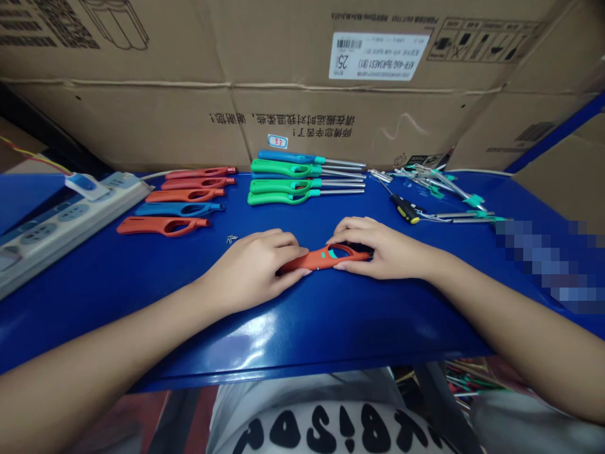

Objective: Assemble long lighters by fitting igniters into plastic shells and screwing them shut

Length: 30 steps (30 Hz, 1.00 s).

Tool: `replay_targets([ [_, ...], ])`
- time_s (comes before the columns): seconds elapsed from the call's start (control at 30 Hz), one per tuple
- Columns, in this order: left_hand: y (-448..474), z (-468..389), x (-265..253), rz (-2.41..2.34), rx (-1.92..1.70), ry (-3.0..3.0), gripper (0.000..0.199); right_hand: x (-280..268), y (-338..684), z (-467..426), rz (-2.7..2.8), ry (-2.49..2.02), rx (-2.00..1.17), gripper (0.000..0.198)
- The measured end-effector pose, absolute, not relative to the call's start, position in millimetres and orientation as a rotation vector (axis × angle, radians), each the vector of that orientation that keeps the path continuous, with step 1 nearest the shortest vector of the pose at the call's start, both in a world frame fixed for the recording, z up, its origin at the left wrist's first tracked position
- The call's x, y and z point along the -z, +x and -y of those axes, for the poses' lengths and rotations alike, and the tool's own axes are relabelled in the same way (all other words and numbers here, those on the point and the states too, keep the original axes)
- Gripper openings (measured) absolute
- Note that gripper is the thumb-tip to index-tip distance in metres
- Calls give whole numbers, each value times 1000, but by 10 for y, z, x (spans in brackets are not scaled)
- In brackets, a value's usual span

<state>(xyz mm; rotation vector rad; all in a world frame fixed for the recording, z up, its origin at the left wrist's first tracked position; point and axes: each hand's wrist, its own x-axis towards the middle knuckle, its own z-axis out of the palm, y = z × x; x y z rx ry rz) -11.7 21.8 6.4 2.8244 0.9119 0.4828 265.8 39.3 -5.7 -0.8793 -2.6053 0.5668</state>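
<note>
Between my two hands, low over the blue table, lies an orange lighter handle (316, 259) of the long-necked kind, with a teal trigger inside its loop. My left hand (265, 261) is closed around the wide end, thumb and fingers pinching it. At the loop and narrow end, the fingers of my right hand (378, 248) grip it from both sides. My right palm and fingers hide part of the narrow end. A small pile of screws (231, 239) rests just beyond my left hand.
Red, orange and blue handle shells (163, 226) lie in a row at left, near a power strip (70, 214). Lighters with metal tubes (283, 186) are stacked at the back. A screwdriver (405, 208) and loose metal rods (454, 186) lie at right. A cardboard box (165, 120) stands behind.
</note>
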Motion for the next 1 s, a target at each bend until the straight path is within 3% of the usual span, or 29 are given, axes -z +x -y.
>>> replay_targets([
  [0.57, -116, -210, -56, -941, -456, 2872, 19, 39, 2656, -384, 2597, -893, -577, 37],
  [0.8, -77, -149, -27, -993, -387, 3084, 31, 0, 2654, -349, 2786, -885, -192, 40],
  [1.0, -102, -232, 23, -988, -565, 2996, 33, -37, 2699, -379, 2757, -823, -57, 22],
])
